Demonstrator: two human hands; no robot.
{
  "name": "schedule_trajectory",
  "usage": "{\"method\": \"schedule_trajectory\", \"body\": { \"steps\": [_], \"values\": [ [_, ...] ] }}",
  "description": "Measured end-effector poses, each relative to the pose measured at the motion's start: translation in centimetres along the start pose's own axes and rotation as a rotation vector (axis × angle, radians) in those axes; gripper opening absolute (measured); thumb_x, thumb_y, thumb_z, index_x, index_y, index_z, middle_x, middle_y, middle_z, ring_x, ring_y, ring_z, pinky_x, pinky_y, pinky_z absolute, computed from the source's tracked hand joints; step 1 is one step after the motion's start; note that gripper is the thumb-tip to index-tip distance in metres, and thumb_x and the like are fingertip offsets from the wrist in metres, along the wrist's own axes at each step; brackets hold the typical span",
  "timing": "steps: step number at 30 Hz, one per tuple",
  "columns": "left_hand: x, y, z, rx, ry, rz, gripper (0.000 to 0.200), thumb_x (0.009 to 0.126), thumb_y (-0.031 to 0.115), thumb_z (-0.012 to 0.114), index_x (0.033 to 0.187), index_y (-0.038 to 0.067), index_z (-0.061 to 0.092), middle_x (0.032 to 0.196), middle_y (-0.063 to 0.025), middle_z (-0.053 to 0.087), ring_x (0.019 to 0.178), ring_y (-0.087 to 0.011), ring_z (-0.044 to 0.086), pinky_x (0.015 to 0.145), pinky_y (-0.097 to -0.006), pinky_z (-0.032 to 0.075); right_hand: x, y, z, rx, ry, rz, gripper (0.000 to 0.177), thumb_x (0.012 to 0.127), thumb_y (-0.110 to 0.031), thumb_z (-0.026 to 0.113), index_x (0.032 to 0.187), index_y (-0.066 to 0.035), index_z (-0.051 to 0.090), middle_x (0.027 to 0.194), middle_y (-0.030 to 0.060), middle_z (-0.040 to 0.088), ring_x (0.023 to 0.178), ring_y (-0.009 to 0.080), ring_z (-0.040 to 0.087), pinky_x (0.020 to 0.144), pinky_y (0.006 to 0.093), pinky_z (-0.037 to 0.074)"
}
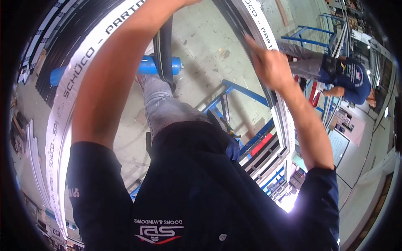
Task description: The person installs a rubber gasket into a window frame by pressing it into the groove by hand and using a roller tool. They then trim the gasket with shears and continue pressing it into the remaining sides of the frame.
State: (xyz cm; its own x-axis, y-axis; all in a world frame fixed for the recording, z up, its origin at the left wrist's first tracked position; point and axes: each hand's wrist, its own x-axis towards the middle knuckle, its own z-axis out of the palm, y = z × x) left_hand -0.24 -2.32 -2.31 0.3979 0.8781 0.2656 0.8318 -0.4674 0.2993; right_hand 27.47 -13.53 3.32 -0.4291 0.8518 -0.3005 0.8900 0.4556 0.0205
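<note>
My left arm reaches up across the white film-wrapped profile [79, 71] printed with SCHÜCO lettering. Only a sliver of my left hand [190, 1] shows at the top edge, so its fingers and anything in them are hidden. On the other side, my right hand [270, 69] is at the inner edge of another long profile [264, 37], dark with a white printed strip. Its index finger is stretched out along that edge, slightly blurred, and no held object shows. A dark strip-like bar [166, 52] hangs between my arms, its lower end near my leg.
A blue cylinder [159, 65] lies across behind the dark bar. Blue metal trestles [247, 93] stand on the grey floor [201, 46]. A co-worker [349, 81] in a dark shirt is at the right among racks. Dark profiles [63, 52] are stacked at the left.
</note>
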Motion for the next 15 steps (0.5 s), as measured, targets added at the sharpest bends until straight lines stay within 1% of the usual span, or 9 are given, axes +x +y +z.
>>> {"method": "schedule_trajectory", "body": {
  "steps": [2,5,6,7,8,10,12,14,15],
  "values": [
    [0.2,0.3,-0.9,0.033,-0.097,0.021,0.026,0.081,0.02,0.077,0.104,0.01,0.082,0.14,-0.0154,0.066,0.124,-0.0352,0.061,0.1,-0.0481,0.051,-6.1,1.7,1.3,0.045,0.005,0.048,0.052,0.097,-0.01,0.061,0.149,-0.016,0.06,0.079,0.0268,0.069,0.074,0.0464,0.07,0.068,0.0536,0.056],
    [0.8,-0.6,0.6,-0.02,0.257,0.243,0.021,0.083,0.029,0.077,0.092,0.011,0.082,0.142,-0.0117,0.064,0.137,-0.031,0.049,0.115,-0.0471,0.035,-13.3,1.8,1.7,0.178,-0.055,0.292,0.049,0.095,-0.007,0.064,0.144,-0.016,0.065,0.088,0.026,0.072,0.08,0.046,0.071,0.074,0.0511,0.057],
    [0.8,-0.1,-0.6,-0.033,0.359,0.329,0.024,0.088,0.027,0.076,0.096,0.005,0.078,0.132,-0.0167,0.069,0.128,-0.0362,0.059,0.108,-0.0482,0.045,-15.3,1.9,3.1,0.237,0.155,0.227,0.05,0.096,-0.007,0.064,0.145,-0.017,0.064,0.087,0.0269,0.072,0.078,0.0457,0.071,0.077,0.0514,0.056],
    [0.8,0.0,-0.1,-0.049,0.415,0.32,0.019,0.09,0.026,0.077,0.096,0.008,0.077,0.125,-0.0101,0.071,0.119,-0.0299,0.063,0.1,-0.0437,0.05,-16.4,1.1,3.2,0.249,0.245,0.253,0.047,0.098,-0.01,0.065,0.145,-0.013,0.064,0.091,0.0291,0.073,0.088,0.0427,0.075,0.079,0.0489,0.057],
    [0.5,0.2,1.1,-0.069,0.468,0.313,0.014,0.092,0.024,0.077,0.095,0.011,0.076,0.118,-0.0034,0.073,0.109,-0.0237,0.068,0.093,-0.0392,0.054,-17.5,0.0,3.7,0.341,0.276,0.401,0.046,0.098,-0.01,0.066,0.144,-0.011,0.064,0.085,0.0254,0.072,0.077,0.0393,0.072,0.073,0.0469,0.055],
    [-1.1,3.1,2.5,-0.261,0.467,0.152,0.015,0.092,0.025,0.076,0.099,0.011,0.076,0.098,-0.0057,0.075,0.083,-0.031,0.07,0.072,-0.0423,0.056,-19.1,-2.3,5.8,0.535,0.327,0.699,0.044,0.098,-0.011,0.066,0.142,-0.008,0.064,0.073,0.0181,0.07,0.057,0.0324,0.065,0.059,0.0431,0.051],
    [-3.5,7.7,3.0,-0.579,0.102,-0.224,0.028,0.096,0.035,0.069,0.094,0.007,0.072,0.109,-0.0148,0.074,0.086,-0.0359,0.072,0.079,-0.0476,0.057,-20.3,-3.7,9.4,0.65,0.423,0.728,0.043,0.099,-0.013,0.067,0.141,-0.001,0.064,0.07,0.015,0.068,0.053,0.0241,0.06,0.056,0.0384,0.047],
    [-5.4,10.0,8.7,-0.734,-0.075,-0.51,0.042,0.104,0.043,0.06,0.107,0.002,0.07,0.115,-0.0195,0.072,0.084,-0.0374,0.073,0.078,-0.0456,0.061,-20.9,-5.8,12.5,0.779,0.523,0.691,0.043,0.099,-0.014,0.068,0.139,0.001,0.064,0.07,0.0183,0.066,0.05,0.022,0.056,0.054,0.0375,0.046],
    [-5.2,11.4,10.2,-1.019,-0.09,-0.749,0.048,0.106,0.044,0.057,0.111,-0.002,0.067,0.112,-0.0211,0.072,0.086,-0.0356,0.074,0.077,-0.0446,0.062,-21.3,-6.7,12.2,0.805,0.471,0.697,0.043,0.099,-0.015,0.069,0.138,0.001,0.065,0.072,0.0198,0.068,0.051,0.0235,0.058,0.055,0.0377,0.047]
  ]
}}
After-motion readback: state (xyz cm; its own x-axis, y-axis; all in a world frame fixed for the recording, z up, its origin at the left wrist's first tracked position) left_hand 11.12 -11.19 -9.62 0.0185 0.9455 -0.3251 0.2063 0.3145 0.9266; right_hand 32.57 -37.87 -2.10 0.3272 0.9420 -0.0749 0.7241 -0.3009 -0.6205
